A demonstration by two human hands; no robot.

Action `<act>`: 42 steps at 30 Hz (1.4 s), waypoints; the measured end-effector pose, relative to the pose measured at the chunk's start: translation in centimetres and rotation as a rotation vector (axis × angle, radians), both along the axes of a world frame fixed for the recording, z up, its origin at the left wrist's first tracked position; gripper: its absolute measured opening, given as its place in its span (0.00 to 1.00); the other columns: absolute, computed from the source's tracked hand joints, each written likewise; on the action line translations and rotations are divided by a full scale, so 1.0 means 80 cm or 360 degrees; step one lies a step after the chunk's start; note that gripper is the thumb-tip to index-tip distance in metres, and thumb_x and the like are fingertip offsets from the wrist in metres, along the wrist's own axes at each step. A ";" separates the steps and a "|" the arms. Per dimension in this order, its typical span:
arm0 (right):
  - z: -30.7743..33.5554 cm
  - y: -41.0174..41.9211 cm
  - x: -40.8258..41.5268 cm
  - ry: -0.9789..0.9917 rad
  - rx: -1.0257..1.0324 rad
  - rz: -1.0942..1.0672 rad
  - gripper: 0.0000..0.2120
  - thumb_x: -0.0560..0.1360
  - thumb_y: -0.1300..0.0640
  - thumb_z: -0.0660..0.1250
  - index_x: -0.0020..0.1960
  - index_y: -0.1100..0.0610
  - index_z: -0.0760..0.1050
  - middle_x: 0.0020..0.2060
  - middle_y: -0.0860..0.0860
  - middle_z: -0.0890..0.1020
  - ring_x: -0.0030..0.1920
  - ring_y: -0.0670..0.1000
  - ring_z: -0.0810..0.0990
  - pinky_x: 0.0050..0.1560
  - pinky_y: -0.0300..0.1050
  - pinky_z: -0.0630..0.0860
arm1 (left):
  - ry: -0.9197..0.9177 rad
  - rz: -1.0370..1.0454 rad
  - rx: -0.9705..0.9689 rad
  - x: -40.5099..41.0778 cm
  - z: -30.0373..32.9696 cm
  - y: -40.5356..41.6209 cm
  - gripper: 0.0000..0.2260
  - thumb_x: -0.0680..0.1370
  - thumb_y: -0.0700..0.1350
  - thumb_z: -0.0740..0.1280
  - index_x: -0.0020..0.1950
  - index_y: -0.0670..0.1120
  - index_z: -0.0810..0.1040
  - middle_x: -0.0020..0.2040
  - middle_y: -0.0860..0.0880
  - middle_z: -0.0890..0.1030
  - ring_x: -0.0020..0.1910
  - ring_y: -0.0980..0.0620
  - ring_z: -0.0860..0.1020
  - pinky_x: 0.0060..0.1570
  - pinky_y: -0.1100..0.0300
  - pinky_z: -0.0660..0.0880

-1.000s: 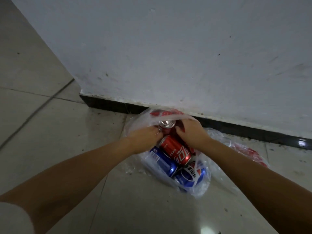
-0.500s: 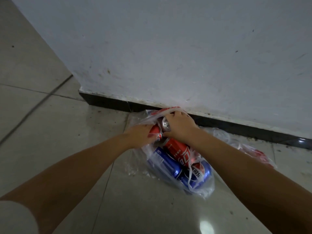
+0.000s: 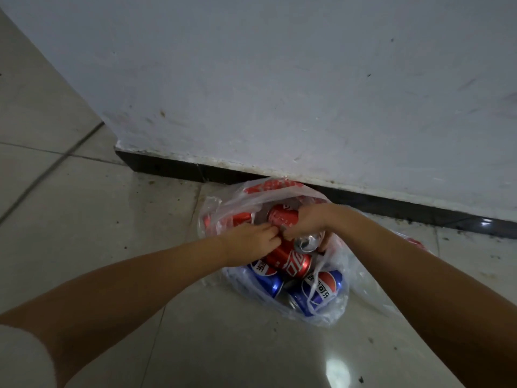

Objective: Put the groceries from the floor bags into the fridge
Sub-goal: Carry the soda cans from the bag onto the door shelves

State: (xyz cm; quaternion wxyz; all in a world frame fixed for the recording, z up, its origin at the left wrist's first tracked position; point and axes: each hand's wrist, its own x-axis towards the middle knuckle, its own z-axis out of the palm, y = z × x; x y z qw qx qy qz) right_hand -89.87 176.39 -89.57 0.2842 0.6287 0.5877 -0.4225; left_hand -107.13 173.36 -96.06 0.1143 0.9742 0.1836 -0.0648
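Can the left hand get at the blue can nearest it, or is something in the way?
Probably not directly. The blue can lies just below the left hand, but under the clear bag film, partly beneath a red can; reaching through the bag's mouth looks necessary.

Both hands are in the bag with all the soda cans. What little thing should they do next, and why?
Probably lift out the red soda can that the right hand is gripping at the top of the clear plastic bag. The bag's mouth is open, that can lies on top of the pile, and the left hand is right beside it. The blue soda cans sit lower, so they would come later.
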 end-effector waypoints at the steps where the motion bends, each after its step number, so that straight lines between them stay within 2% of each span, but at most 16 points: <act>1: 0.001 -0.005 0.005 -0.0023 -0.0033 -0.0005 0.28 0.74 0.47 0.66 0.70 0.55 0.65 0.63 0.56 0.74 0.60 0.54 0.74 0.59 0.46 0.74 | 0.0044 0.0098 -0.0015 0.004 -0.004 0.001 0.12 0.77 0.45 0.66 0.59 0.43 0.75 0.59 0.45 0.78 0.56 0.49 0.77 0.59 0.57 0.74; 5: -0.015 -0.029 0.031 0.0100 -0.0177 -0.0399 0.37 0.70 0.52 0.72 0.73 0.53 0.58 0.65 0.57 0.69 0.59 0.57 0.75 0.45 0.47 0.80 | 0.0216 0.0213 -0.0185 0.016 -0.007 -0.004 0.21 0.77 0.53 0.63 0.66 0.44 0.70 0.64 0.45 0.75 0.62 0.49 0.74 0.67 0.55 0.67; 9: -0.023 -0.032 0.048 0.0229 -0.0299 -0.0531 0.36 0.71 0.49 0.71 0.73 0.55 0.58 0.65 0.59 0.70 0.61 0.58 0.75 0.56 0.52 0.79 | 0.0325 0.0478 -0.0372 0.033 -0.020 -0.021 0.30 0.72 0.58 0.69 0.69 0.44 0.65 0.67 0.44 0.72 0.65 0.47 0.72 0.67 0.52 0.67; 15: -0.024 -0.053 0.098 0.0925 -0.0769 -0.1287 0.37 0.68 0.53 0.74 0.71 0.59 0.60 0.61 0.63 0.75 0.57 0.61 0.79 0.55 0.55 0.79 | 0.0379 0.0474 -0.0560 0.037 -0.022 -0.014 0.35 0.70 0.50 0.72 0.72 0.46 0.60 0.69 0.46 0.67 0.66 0.48 0.70 0.68 0.52 0.66; 18: -0.018 -0.085 0.119 0.1228 -0.0841 -0.1426 0.47 0.55 0.50 0.82 0.68 0.59 0.65 0.59 0.62 0.78 0.56 0.60 0.81 0.53 0.55 0.81 | 0.0240 0.0625 -0.0803 0.029 -0.019 -0.012 0.35 0.70 0.48 0.72 0.72 0.51 0.58 0.67 0.49 0.69 0.64 0.50 0.71 0.64 0.54 0.70; 20: -0.006 -0.109 0.121 0.1369 -0.0878 -0.1526 0.48 0.53 0.53 0.83 0.68 0.58 0.66 0.59 0.61 0.78 0.56 0.59 0.81 0.51 0.54 0.80 | 0.0154 0.0888 -0.1036 0.026 -0.006 -0.026 0.32 0.70 0.48 0.72 0.69 0.49 0.59 0.63 0.47 0.73 0.60 0.48 0.75 0.57 0.57 0.74; 22: 0.015 -0.136 0.116 0.1475 -0.0951 -0.1627 0.47 0.53 0.54 0.83 0.68 0.55 0.67 0.60 0.60 0.78 0.57 0.58 0.81 0.53 0.54 0.80 | 0.0152 0.1149 -0.1049 0.026 0.016 -0.052 0.29 0.69 0.51 0.73 0.65 0.46 0.66 0.59 0.46 0.76 0.54 0.47 0.78 0.52 0.57 0.75; 24: 0.041 -0.161 0.110 0.1567 -0.1022 -0.1657 0.47 0.54 0.54 0.83 0.69 0.54 0.66 0.61 0.59 0.77 0.59 0.58 0.80 0.56 0.56 0.78 | 0.0078 0.1433 -0.1275 0.028 0.046 -0.084 0.28 0.67 0.54 0.75 0.60 0.45 0.70 0.53 0.46 0.80 0.46 0.49 0.81 0.46 0.55 0.79; 26: 0.071 -0.183 0.099 0.1659 -0.1104 -0.1706 0.47 0.56 0.55 0.83 0.71 0.55 0.65 0.62 0.60 0.76 0.61 0.59 0.78 0.61 0.59 0.75 | -0.0154 0.1732 -0.1760 0.029 0.087 -0.120 0.25 0.67 0.52 0.76 0.58 0.46 0.70 0.45 0.47 0.82 0.37 0.52 0.81 0.35 0.61 0.81; 27: 0.089 -0.193 0.091 0.1689 -0.1143 -0.1735 0.48 0.56 0.54 0.83 0.71 0.56 0.65 0.62 0.60 0.76 0.61 0.59 0.78 0.62 0.60 0.74 | -0.0301 0.1859 -0.1981 0.029 0.110 -0.136 0.25 0.65 0.52 0.76 0.57 0.48 0.71 0.43 0.48 0.82 0.36 0.52 0.81 0.33 0.64 0.80; 29: 0.130 -0.207 0.071 0.1762 -0.1184 -0.1771 0.46 0.56 0.49 0.82 0.69 0.56 0.67 0.60 0.59 0.78 0.60 0.59 0.79 0.61 0.59 0.75 | -0.0538 0.2047 -0.2202 0.028 0.158 -0.163 0.25 0.64 0.57 0.76 0.56 0.48 0.74 0.40 0.51 0.82 0.35 0.57 0.82 0.31 0.66 0.78; 31: 0.174 -0.215 0.051 0.1826 -0.1151 -0.1790 0.43 0.56 0.44 0.81 0.66 0.55 0.70 0.59 0.58 0.80 0.59 0.58 0.79 0.59 0.56 0.77 | -0.0653 0.2188 -0.2249 0.025 0.212 -0.180 0.21 0.69 0.57 0.72 0.56 0.46 0.75 0.38 0.53 0.82 0.32 0.62 0.81 0.30 0.70 0.75; 33: 0.220 -0.217 0.035 0.1796 -0.1096 -0.1856 0.43 0.55 0.44 0.81 0.65 0.56 0.72 0.57 0.57 0.82 0.58 0.58 0.81 0.56 0.53 0.78 | -0.0720 0.2355 -0.2269 0.015 0.260 -0.186 0.21 0.69 0.56 0.72 0.56 0.47 0.76 0.41 0.51 0.83 0.34 0.61 0.82 0.32 0.69 0.75; 37: 0.321 -0.213 0.030 0.1629 -0.0933 -0.1892 0.46 0.53 0.43 0.82 0.67 0.54 0.70 0.60 0.57 0.80 0.59 0.58 0.80 0.54 0.54 0.79 | -0.0729 0.2564 -0.2206 -0.019 0.368 -0.180 0.35 0.62 0.58 0.77 0.64 0.43 0.74 0.54 0.43 0.82 0.50 0.47 0.83 0.50 0.52 0.80; 39: 0.375 -0.212 0.038 0.1525 -0.0823 -0.1878 0.43 0.57 0.44 0.80 0.68 0.53 0.69 0.61 0.58 0.78 0.60 0.59 0.78 0.57 0.57 0.77 | -0.0657 0.2510 -0.2150 -0.033 0.430 -0.172 0.34 0.65 0.54 0.76 0.66 0.42 0.71 0.56 0.43 0.81 0.52 0.46 0.82 0.49 0.54 0.80; 42: 0.461 -0.217 0.052 0.1491 -0.0674 -0.1878 0.32 0.67 0.48 0.72 0.68 0.52 0.66 0.62 0.57 0.76 0.61 0.59 0.76 0.56 0.58 0.76 | -0.0593 0.2395 -0.2096 -0.041 0.521 -0.167 0.28 0.71 0.47 0.73 0.68 0.42 0.69 0.59 0.43 0.79 0.55 0.46 0.80 0.48 0.56 0.80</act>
